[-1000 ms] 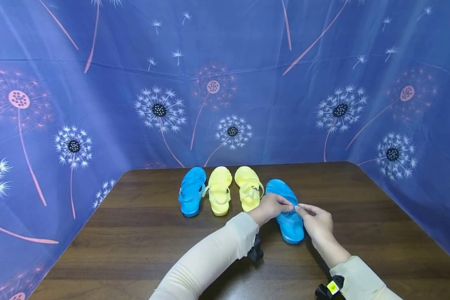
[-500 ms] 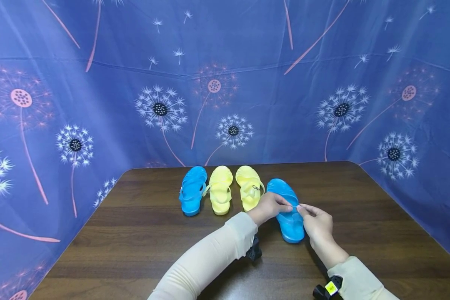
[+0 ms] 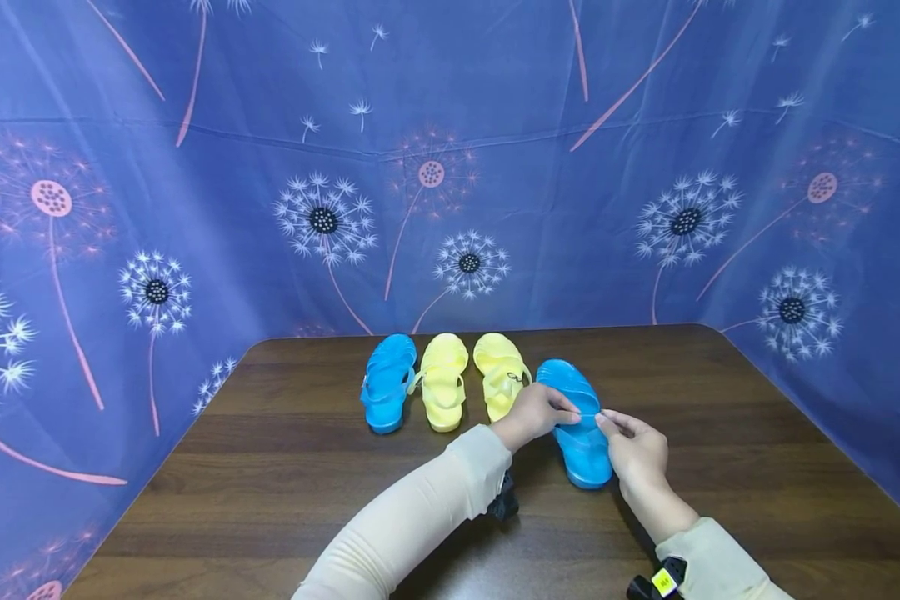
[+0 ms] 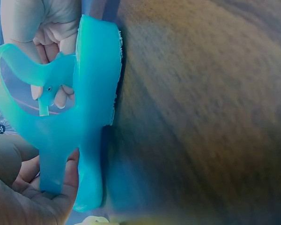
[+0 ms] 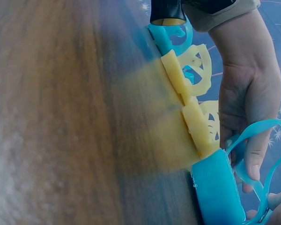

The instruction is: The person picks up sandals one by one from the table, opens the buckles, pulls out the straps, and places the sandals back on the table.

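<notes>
A blue jelly sandal (image 3: 588,465) rests on the table at the right end of a row, toe pointing away from me. My left hand (image 3: 531,412) pinches a blue strap (image 4: 54,164) of it between thumb and fingers. From the other side my right hand (image 3: 636,452) pinches the strap's end piece (image 4: 48,90), which has a small hole in it. Both sets of fingertips are close together above the sandal's middle. In the right wrist view the ankle strap (image 5: 267,124) loops up between the hands.
Left of the hands stand two yellow sandals (image 3: 442,400) (image 3: 499,360) and another blue sandal (image 3: 387,392), side by side. The brown wooden table (image 3: 255,492) ends at a blue dandelion-patterned cloth (image 3: 555,192). Black wrist cameras (image 3: 504,500) hang below the sleeves.
The fingertips of the two hands have drawn slightly apart, with a thin stretch of strap now showing between them. The sandals keep their places.
</notes>
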